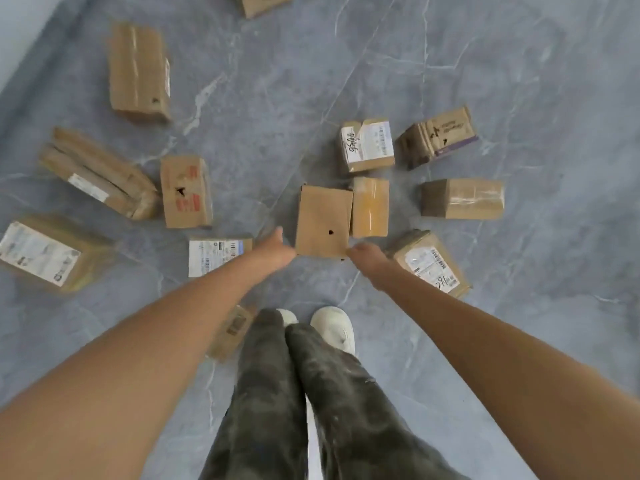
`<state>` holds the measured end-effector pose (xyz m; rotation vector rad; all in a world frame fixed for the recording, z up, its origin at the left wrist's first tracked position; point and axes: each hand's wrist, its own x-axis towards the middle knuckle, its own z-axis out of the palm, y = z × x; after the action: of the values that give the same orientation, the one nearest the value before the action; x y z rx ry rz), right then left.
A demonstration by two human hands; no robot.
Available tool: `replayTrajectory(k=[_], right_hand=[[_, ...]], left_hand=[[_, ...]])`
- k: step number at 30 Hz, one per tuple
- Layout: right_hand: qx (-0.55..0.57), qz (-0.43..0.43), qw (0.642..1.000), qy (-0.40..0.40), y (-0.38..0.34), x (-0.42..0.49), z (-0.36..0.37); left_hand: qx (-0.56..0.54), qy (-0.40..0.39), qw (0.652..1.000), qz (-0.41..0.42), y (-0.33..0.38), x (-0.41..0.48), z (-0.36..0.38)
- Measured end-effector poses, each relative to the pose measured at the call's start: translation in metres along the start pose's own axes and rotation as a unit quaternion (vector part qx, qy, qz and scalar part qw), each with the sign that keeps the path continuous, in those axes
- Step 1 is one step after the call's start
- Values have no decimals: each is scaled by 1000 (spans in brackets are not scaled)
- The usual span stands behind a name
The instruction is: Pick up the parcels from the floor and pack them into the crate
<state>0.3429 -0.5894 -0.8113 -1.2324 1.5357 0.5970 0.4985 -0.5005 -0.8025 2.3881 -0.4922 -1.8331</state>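
Head view: a plain brown parcel with a small dark hole was seen down at the grey marbled floor, just ahead of white shoes. Its near corners were touched by the left grip and the right grip; whether the fingers were closed on it could not be told. A yellow-taped parcel was pressed against its right edge. Labelled parcels were scattered around.

Brown cardboard parcels lie scattered flat on the grey floor, several bearing white labels.
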Motion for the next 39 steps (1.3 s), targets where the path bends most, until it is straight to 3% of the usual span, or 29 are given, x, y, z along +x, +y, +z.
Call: replayTrajectory(k=[3,7,10,14,16,20,23,27,34,39], right_hand=[[47,4,999,16,-5,38,27],[105,41,992,62,-13,46,37],[98,23,992,75,-20,18,23],[170,-27,982,77,-42,-51,-6],[208,-59,973,80,-57,-93,-24],[264,-131,951,96,-95,-178,-61],[280,-194,934,103,-130,-246,-90],[286,-271,915,91,-172,-329,-117],[323,-321,890,22,-218,-501,-119],[266,-370,887,-71,-236,-613,-122]], left_hand=[[-38,-34,999,-10,9,44,35],[-53,9,998,21,0,65,38],[-32,36,997,54,-2,32,14],[-77,24,995,53,9,-52,-20],[-160,34,985,56,23,-100,-34],[-362,68,929,33,63,-191,-65],[-452,99,885,38,93,-255,-97],[-481,167,858,74,107,-334,-144],[-469,322,807,159,101,-514,-222],[-509,286,781,220,87,-645,-246]])
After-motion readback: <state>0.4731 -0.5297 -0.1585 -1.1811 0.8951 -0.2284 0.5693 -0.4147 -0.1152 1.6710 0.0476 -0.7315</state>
